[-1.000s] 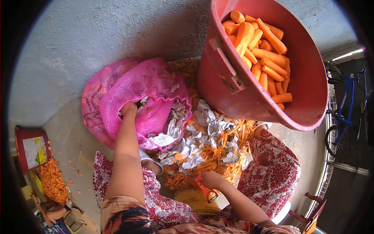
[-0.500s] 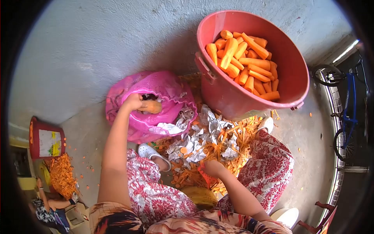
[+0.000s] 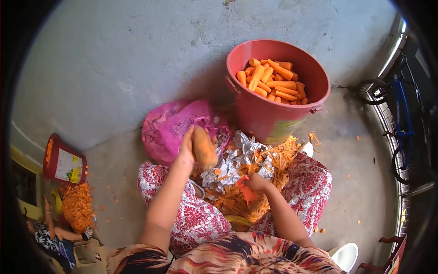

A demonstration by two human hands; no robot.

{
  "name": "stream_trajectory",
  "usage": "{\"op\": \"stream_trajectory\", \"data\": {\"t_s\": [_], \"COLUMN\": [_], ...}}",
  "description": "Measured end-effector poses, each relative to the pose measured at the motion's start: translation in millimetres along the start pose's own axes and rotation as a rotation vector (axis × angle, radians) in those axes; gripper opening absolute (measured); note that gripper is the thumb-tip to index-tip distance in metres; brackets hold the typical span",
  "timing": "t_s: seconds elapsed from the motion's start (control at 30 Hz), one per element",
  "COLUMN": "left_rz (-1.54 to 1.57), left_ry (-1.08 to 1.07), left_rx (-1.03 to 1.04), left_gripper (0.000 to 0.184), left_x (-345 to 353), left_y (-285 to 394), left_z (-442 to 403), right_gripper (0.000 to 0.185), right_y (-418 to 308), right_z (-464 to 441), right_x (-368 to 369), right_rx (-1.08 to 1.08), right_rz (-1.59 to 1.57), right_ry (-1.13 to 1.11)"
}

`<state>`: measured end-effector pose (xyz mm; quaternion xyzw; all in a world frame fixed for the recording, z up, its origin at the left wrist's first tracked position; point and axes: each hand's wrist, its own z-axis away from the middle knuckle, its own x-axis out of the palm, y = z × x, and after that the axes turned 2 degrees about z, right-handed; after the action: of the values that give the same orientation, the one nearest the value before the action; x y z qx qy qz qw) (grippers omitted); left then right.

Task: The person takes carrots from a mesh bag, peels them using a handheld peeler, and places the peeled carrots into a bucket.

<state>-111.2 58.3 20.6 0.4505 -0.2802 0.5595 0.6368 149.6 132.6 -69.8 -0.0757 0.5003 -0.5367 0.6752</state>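
Note:
My left hand (image 3: 186, 147) is closed round a thick, unpeeled carrot (image 3: 204, 148), held in front of the pink mesh sack (image 3: 165, 130). In my right hand (image 3: 259, 182) is a red-orange peeler (image 3: 247, 189), low between my knees; its blade cannot be made out. Beneath both hands lies a heap of carrot peels (image 3: 242, 208) with crumpled grey-white paper (image 3: 248, 153) on top. Behind them stands a large red tub (image 3: 248, 114), holding many peeled carrots (image 3: 273, 82).
At the left a smaller red bucket (image 3: 51, 160) lies tilted by another peel pile (image 3: 76, 208), where another person (image 3: 57, 237) sits. A blue bicycle (image 3: 401, 109) stands at the right edge. The grey wall (image 3: 150, 55) rises behind the tub.
My left hand has come out of the pink sack with the carrot, moving right and nearer to me. My right hand keeps the peeler, shifted slightly. The head view has tilted.

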Motion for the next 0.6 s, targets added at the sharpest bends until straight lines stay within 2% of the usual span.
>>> {"op": "stream_trajectory", "data": {"t_s": [0.03,0.07,0.13,0.2,0.27,0.33,0.37,0.4,0.47,0.53,0.6], "left_rz": [0.037,0.028,-0.031,0.008,0.111,0.251,0.323,0.152,0.089,0.073,-0.015], "left_ry": [0.174,0.172,0.086,-0.013,0.006,-0.001,-0.003,0.12,0.1,0.135,0.129], "left_rx": [-0.041,-0.149,-0.143,-0.196,-0.264,-0.307,-0.329,-0.224,-0.146,-0.16,-0.153], "left_gripper": [0.045,0.049,0.051,0.048,0.044,0.043,0.043,0.046,0.047,0.047,0.046], "left_x": [-3.3,-16.7,-20.5,-7.5,8.8,0.3,-6.2,-11.1,4.6,-4.2,-10.3], "left_y": [-21.7,-35.5,-58.0,-73.8,-88.3,-106.3,-117.3,-127.9,-136.6,-131.7,-129.7], "left_z": [7.1,7.6,10.6,25.4,38.1,40.3,41.8,43.2,63.6,57.6,49.4], "right_gripper": [0.025,0.024,0.024,0.021,0.018,0.019,0.018,0.018,0.016,0.016,0.016], "right_y": [-15.9,-11.8,-2.5,-2.0,-10.0,-25.4,-32.1,-39.0,-48.0,-50.5,-47.4], "right_z": [14.2,16.6,23.4,26.8,26.4,31.9,37.3,42.5,51.9,58.5,54.9], "right_x": [-15.3,-20.3,-23.6,-27.3,-34.3,-41.0,-43.3,-45.1,-47.7,-49.6,-47.6], "right_rx": [0.11,0.1,0.082,0.095,0.048,-0.039,-0.05,-0.062,-0.063,-0.031,-0.108], "right_rz": [-0.024,-0.168,-0.457,-0.474,-0.943,-1.216,-1.241,-1.268,-1.267,-1.213,-1.24], "right_ry": [0.026,0.087,0.199,0.421,0.437,0.467,0.483,0.497,0.542,0.607,0.658]}}
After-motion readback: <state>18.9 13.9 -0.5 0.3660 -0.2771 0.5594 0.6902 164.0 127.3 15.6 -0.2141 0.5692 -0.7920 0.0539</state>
